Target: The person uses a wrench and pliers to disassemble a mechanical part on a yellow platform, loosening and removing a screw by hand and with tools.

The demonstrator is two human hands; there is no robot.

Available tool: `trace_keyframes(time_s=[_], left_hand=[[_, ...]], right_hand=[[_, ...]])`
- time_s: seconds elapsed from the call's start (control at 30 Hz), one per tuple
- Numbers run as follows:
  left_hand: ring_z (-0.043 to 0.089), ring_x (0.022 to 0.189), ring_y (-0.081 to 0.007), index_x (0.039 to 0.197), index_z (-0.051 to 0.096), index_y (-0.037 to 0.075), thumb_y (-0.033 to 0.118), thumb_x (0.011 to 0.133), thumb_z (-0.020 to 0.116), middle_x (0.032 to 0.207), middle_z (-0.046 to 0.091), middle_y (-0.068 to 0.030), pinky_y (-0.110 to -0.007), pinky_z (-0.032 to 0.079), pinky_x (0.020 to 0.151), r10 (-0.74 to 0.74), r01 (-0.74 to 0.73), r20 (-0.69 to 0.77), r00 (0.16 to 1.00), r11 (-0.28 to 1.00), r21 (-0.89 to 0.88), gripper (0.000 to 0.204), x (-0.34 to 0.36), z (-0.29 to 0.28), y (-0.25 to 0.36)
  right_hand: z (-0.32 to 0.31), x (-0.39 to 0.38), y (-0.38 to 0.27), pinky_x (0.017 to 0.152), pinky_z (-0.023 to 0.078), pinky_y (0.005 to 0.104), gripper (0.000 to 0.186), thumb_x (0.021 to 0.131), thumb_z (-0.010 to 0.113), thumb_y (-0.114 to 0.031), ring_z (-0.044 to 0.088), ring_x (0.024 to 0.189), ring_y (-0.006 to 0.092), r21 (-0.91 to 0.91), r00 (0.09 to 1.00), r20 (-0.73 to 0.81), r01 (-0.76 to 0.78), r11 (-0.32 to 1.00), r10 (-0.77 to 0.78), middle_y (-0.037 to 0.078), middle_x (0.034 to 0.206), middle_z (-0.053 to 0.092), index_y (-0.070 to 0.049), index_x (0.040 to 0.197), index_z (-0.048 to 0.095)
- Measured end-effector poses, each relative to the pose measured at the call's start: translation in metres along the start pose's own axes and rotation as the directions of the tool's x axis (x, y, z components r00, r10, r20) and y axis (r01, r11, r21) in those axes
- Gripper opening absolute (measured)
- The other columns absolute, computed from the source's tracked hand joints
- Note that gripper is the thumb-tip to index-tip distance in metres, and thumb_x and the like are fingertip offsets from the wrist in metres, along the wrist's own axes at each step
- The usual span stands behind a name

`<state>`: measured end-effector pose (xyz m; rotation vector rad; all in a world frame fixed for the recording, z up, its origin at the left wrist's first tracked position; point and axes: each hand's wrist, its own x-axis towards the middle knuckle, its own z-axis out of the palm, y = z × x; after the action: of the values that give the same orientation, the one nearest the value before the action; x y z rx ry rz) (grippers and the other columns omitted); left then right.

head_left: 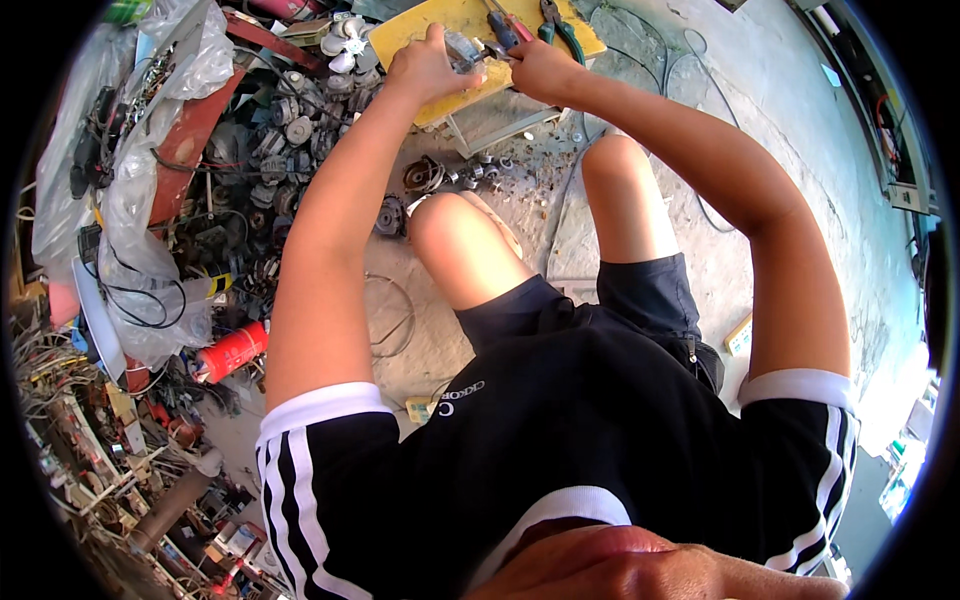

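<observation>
My left hand [423, 70] grips a small silvery, partly translucent part [462, 54] over the yellow board [398, 31] of a low stand. My right hand [543, 72] is closed on a metal tool [501, 53] whose tip meets that part; the tool's type is hard to make out. Beyond my hands lie screwdrivers with dark and red handles [507, 35] and green-and-black pliers [563, 36].
Piles of greasy metal parts [296, 125] fill the left, beside plastic sheeting [165, 300] and a red cylinder [232, 350]. More small parts [470, 175] lie below the stand. Cables [705, 55] run across the concrete floor [770, 120]. Equipment [905, 195] lines the right edge.
</observation>
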<state>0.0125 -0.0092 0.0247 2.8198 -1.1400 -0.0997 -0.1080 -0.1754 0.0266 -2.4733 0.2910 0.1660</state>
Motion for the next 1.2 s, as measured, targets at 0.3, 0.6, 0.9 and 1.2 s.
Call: trace_keyframes(time_s=[0.3,0.6,0.9,1.2], left_hand=[[0.069,0.095,-0.0339,0.128,0.045,-0.003,0.068,0.063,0.075,0.102,0.068,-0.0221,-0.04,0.055,0.084,0.026,-0.027,0.024,0.999,0.999,0.038,0.101,0.0,-0.004,0.0],[0.069,0.096,-0.0339,0.131,0.043,-0.003,0.067,0.061,0.076,0.102,0.069,-0.0215,-0.04,0.055,0.084,0.049,-0.05,0.017,0.999,0.998,0.036,0.104,0.003,-0.003,0.001],[0.069,0.097,-0.0326,0.133,0.042,-0.002,0.065,0.061,0.077,0.103,0.069,-0.0207,-0.04,0.055,0.086,0.041,-0.042,0.037,0.998,0.999,0.01,0.105,0.003,-0.003,-0.003],[0.068,0.096,-0.0354,0.134,0.041,-0.001,0.066,0.059,0.077,0.104,0.069,-0.0225,-0.041,0.054,0.086,0.05,-0.051,0.046,0.998,0.998,0.022,0.107,0.008,-0.003,-0.002]], right_hand=[[0.008,-0.012,-0.006,0.092,0.049,0.0442,0.038,0.096,0.046,-0.024,0.064,0.099,0.0404,0.051,0.995,-0.06,-0.076,0.996,0.079,0.025,0.107,0.067,-0.004,0.125,0.061],[0.021,-0.031,-0.011,0.093,0.049,0.0452,0.038,0.096,0.045,-0.023,0.063,0.102,0.0413,0.112,0.971,-0.228,-0.041,0.993,0.066,0.025,0.108,0.067,-0.004,0.125,0.061],[0.026,-0.022,-0.01,0.092,0.05,0.0456,0.036,0.096,0.045,-0.023,0.064,0.1,0.0417,0.07,0.972,-0.218,-0.078,0.994,0.092,0.024,0.107,0.067,-0.007,0.124,0.062],[0.03,-0.025,-0.007,0.092,0.05,0.0461,0.037,0.096,0.043,-0.021,0.063,0.102,0.042,0.081,0.969,-0.235,-0.06,0.995,0.077,0.025,0.108,0.066,-0.007,0.125,0.061]])
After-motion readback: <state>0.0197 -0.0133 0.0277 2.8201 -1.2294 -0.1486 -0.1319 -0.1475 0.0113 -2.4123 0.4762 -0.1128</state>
